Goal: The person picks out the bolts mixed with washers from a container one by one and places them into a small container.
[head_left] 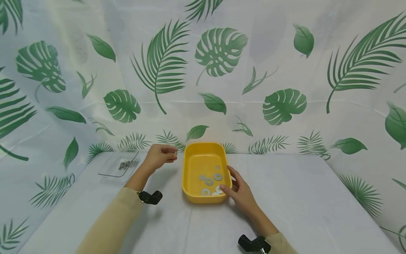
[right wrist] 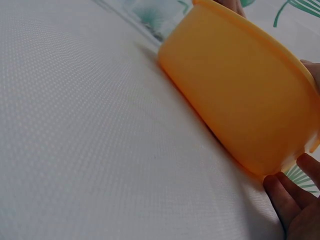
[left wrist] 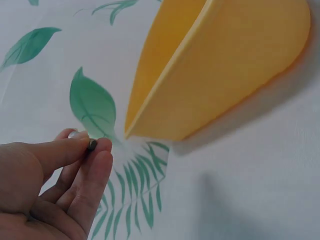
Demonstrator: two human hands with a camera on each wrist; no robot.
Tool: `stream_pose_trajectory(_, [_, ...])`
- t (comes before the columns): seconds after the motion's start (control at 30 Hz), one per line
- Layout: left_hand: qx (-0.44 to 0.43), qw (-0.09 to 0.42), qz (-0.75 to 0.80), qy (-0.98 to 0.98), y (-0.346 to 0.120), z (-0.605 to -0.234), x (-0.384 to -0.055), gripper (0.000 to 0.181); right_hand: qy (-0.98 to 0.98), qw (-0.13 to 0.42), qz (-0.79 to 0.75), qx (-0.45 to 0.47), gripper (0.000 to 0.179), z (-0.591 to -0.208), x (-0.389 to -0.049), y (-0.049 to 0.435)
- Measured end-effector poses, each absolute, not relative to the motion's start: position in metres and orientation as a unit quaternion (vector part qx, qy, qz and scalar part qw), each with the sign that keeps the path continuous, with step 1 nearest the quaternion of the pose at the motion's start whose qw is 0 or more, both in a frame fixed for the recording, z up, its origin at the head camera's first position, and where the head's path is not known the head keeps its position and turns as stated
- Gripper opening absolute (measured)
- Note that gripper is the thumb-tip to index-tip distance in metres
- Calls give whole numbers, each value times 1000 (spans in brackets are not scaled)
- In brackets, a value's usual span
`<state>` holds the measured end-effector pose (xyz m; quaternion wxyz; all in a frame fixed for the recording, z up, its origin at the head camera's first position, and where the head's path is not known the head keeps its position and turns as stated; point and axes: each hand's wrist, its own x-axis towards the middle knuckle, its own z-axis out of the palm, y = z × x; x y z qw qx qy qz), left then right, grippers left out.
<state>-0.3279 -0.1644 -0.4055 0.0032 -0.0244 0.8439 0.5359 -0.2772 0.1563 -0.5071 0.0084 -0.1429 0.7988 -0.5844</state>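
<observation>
Beside the far left corner of a yellow plastic bin (head_left: 193,160), my left hand (head_left: 157,157) pinches a small metal screw (left wrist: 92,145) between thumb and fingertips. Only its dark end and a silvery bit show, so its full shape is hidden. My right hand (head_left: 244,197) holds the bin's near right side, thumb over the rim and fingers against the outer wall. Several flat metal washers (head_left: 209,181) of differing sizes lie on the bin's floor, mostly toward the near end. The bin stands upright on the table.
A clear plastic box (head_left: 109,169) with a pile of small metal screws (head_left: 127,164) stands at the table's left, behind the left forearm. White cloth covers the table (head_left: 295,197). A leaf-printed curtain (head_left: 241,116) rises along the back edge.
</observation>
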Motion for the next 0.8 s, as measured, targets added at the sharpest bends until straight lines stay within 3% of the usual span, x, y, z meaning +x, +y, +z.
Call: stream_pose_trajectory(0.8, [-82,-32,492,866,-261,-401,-303,36,797,7,-585,-148,77,-509,-278,157])
